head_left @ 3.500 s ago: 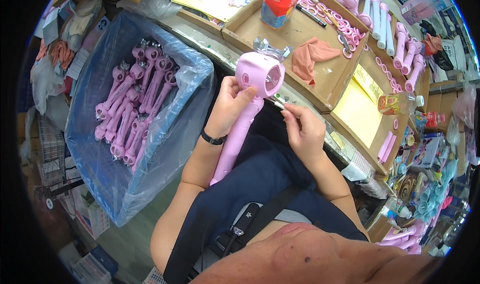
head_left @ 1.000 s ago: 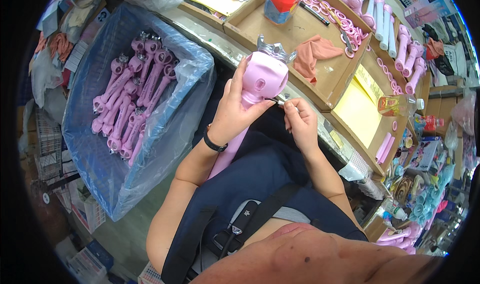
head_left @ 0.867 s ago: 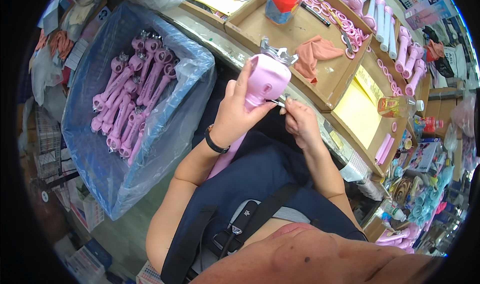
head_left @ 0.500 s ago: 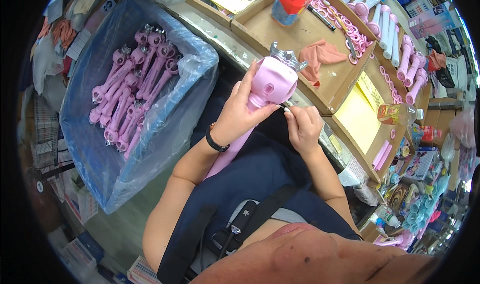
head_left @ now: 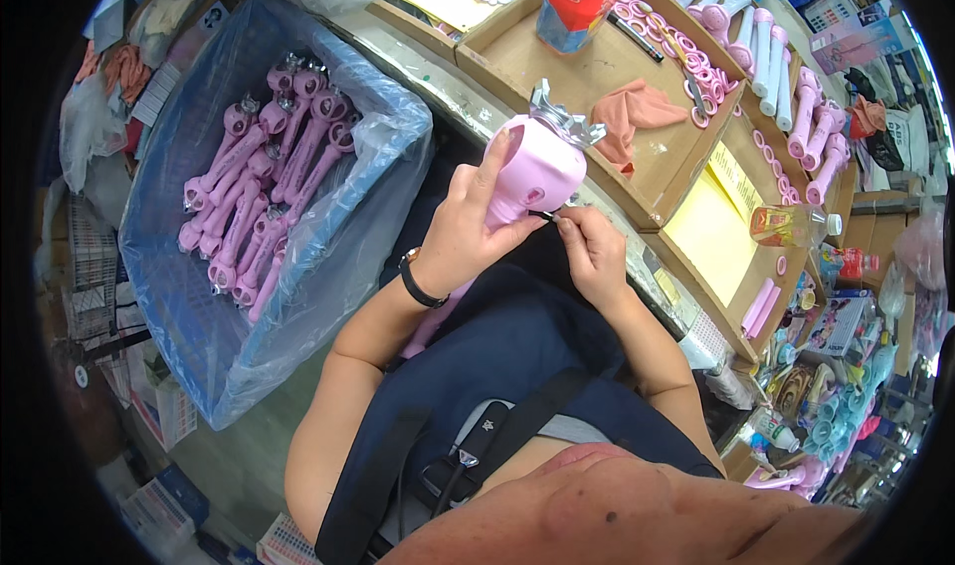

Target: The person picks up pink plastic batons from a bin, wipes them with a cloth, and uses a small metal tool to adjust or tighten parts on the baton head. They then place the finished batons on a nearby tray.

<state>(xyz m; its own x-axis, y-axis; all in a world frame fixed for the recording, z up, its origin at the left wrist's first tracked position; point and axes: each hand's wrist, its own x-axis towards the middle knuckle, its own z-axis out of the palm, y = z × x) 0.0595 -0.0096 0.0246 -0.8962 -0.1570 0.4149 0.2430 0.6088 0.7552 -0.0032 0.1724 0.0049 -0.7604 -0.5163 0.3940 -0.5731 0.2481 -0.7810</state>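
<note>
A pink toy wand (head_left: 545,175) with a silver crown (head_left: 563,122) on its rounded head is in my left hand (head_left: 460,229). My left fingers wrap around its neck, the index finger lying along the head's side opening. The handle slants down toward my lap, partly behind my left forearm. My right hand (head_left: 597,252) pinches a thin dark stick-like tool (head_left: 545,215); its tip meets the underside of the wand head, close to my left thumb. What kind of tool it is cannot be made out.
At the left stands a blue crate (head_left: 179,306) lined with clear plastic, holding several crowned pink wands (head_left: 269,157). Cardboard trays (head_left: 497,48) on the bench carry an orange cloth (head_left: 635,117), pink rings (head_left: 701,78), a red-labelled bottle (head_left: 579,3) and yellow paper (head_left: 708,232).
The wand head has turned and shifted slightly left, with its side opening now showing beside my left index finger. My right hand has moved a little left with the tool.
</note>
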